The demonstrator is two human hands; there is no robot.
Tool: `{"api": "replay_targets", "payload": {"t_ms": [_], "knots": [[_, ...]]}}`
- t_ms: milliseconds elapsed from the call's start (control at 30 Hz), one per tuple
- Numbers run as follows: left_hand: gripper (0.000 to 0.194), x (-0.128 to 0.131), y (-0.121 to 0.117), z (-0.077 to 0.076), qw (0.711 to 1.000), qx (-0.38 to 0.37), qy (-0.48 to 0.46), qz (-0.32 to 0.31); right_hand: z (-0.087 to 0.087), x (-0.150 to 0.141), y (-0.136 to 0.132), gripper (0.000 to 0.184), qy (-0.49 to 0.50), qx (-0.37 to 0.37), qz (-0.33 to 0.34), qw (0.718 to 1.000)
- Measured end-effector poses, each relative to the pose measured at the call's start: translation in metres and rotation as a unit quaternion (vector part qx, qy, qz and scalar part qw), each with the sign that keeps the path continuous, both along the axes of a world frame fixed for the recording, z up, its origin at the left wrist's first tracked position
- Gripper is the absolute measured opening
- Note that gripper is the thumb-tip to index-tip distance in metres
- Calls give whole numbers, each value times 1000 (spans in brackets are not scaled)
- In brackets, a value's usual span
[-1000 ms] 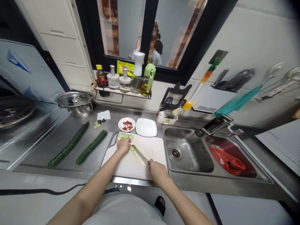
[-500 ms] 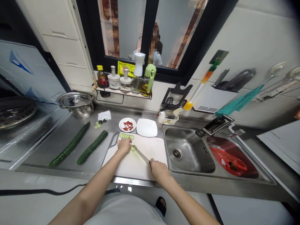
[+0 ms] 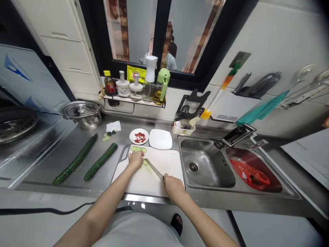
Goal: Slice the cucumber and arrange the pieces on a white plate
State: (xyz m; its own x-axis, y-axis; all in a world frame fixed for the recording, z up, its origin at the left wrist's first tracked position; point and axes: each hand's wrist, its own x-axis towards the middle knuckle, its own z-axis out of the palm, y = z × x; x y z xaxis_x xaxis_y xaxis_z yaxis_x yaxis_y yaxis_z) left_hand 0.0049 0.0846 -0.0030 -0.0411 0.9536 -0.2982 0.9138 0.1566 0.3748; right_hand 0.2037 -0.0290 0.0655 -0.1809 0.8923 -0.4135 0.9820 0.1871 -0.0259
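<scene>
Right hand (image 3: pixel 173 187): grip clenched on the handle of a long, narrow metal-bladed knife (image 3: pixel 155 169). Blade points forward-left across a white rectangular cutting board (image 3: pixel 167 168) with grey edging and a grey handle loop. Tip end meets a pale-green round cucumber slice with dark skin (image 3: pixel 146 162); can't make out whether it's under the blade or stuck to it.

Left hand (image 3: pixel 135 159): palm down over the board, fingers bent, just left of the knife tip. Underside hidden, so can't say if that grip has anything in it. Just beyond its fingers: an overlapping row of thin pale-green round slices (image 3: pixel 138 149), near the board's far-left corner.

Behind the board, side by side: small round white plate (image 3: pixel 131 137) carrying chopped red bits (image 3: pixel 139 138), then a square white plate with rounded corners (image 3: pixel 160 139).

Left of the board on the stainless-steel desk (image 3: pixel 64 151): two dark-green bumpy cucumbers, a longer one (image 3: pixel 75 160) and a shorter one (image 3: pixel 100 162), lying apart, roughly parallel, both slanted. Stainless-steel double sink (image 3: pixel 208 164) sits right of the board.
</scene>
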Motion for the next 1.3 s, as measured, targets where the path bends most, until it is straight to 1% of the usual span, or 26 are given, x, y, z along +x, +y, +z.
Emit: {"api": "replay_targets", "payload": {"t_ms": [400,567,833,967,1033,1167,1233,1300], "knots": [[17,0,1,-3,1000,5,2,-3,3,0,1,30,3,-10,-6,1000],[18,0,1,-3,1000,9,5,-3,5,4,-6,31,1,-26,-17,1000],[19,0,0,-3,1000,13,3,-4,18,6,-22,30,-25,-59,-49,997],[19,-1,-3,-3,1000,18,-5,0,17,16,-27,30,-1,-48,-60,997],[19,-1,-6,-3,1000,27,-13,2,13,23,-29,32,29,-32,-88,995],[21,1,-17,-4,998,63,-11,-16,0,30,-30,35,69,3,-201,977],[22,3,-22,-5,996,78,-2,-33,-6,29,-31,35,84,9,-227,970],[22,5,-25,-5,995,85,5,-47,-12,25,-32,35,92,7,-238,967]]}}
